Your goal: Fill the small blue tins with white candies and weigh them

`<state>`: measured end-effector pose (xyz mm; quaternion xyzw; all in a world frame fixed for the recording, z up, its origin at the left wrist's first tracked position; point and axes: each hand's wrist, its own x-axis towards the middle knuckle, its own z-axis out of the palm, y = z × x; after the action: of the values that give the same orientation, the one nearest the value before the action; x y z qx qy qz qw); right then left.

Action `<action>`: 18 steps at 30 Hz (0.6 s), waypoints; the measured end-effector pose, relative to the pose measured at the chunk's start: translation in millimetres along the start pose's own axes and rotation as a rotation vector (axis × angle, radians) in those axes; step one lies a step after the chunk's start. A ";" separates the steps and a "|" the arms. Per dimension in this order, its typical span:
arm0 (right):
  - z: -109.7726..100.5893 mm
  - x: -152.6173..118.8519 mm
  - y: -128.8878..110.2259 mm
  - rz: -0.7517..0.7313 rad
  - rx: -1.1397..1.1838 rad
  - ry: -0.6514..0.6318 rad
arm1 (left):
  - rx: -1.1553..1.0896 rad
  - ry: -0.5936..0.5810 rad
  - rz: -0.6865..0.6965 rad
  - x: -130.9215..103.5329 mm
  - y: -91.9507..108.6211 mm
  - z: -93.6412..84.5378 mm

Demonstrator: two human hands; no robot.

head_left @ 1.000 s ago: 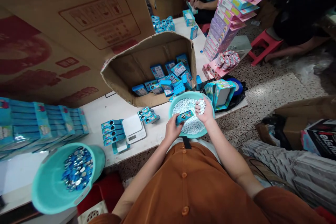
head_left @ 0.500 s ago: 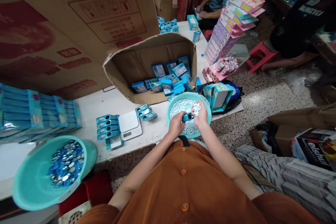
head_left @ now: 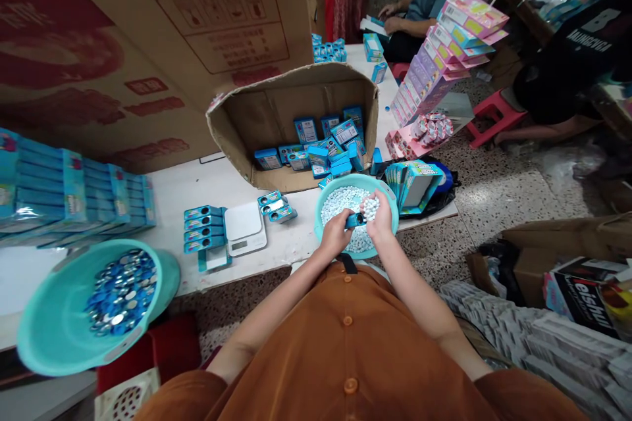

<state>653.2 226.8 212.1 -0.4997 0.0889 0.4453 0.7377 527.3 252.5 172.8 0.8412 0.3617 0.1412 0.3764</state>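
My left hand point(head_left: 338, 231) is closed around a small blue box point(head_left: 354, 220) with a round dark hole in its end. Close beside that hole, my right hand point(head_left: 380, 216) is cupped, holding a heap of small white balls point(head_left: 370, 208). Both hands are over a turquoise basin point(head_left: 323, 192) with many more white balls lying in it. Left of the basin, several small blue boxes point(head_left: 277, 206) with round holes stand together next to a white kitchen scale point(head_left: 245, 229). Another row of such boxes point(head_left: 203, 229) is on the scale's left.
An open cardboard carton point(head_left: 237, 118) holding blue boxes stands behind the basin. Display boxes point(head_left: 415, 184) lie to its right, near a tall stack of pink and purple boxes point(head_left: 419, 72). At left, a turquoise tub point(head_left: 44, 322) contains blue and silver caps. Other people sit and stand beyond the table.
The whole view has shifted slightly. My hands keep nearly the same pose, the box beside the handful of balls. The person in blue at the back has moved the hands over a white-and-blue piece.
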 end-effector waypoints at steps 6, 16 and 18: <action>0.3 1.3 1.8 -0.055 0.013 -0.019 | -0.003 0.010 -0.043 -2.3 0.2 -1.3; 1.8 -4.2 4.3 -0.124 -0.059 -0.031 | 0.003 0.004 -0.066 -3.4 4.4 -0.9; 2.4 -5.3 3.1 -0.116 -0.056 -0.022 | 0.005 0.013 -0.038 -3.5 5.0 -1.3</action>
<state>647.1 226.0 214.3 -0.5195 0.0394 0.4094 0.7490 526.6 248.4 177.4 0.8341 0.3805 0.1386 0.3746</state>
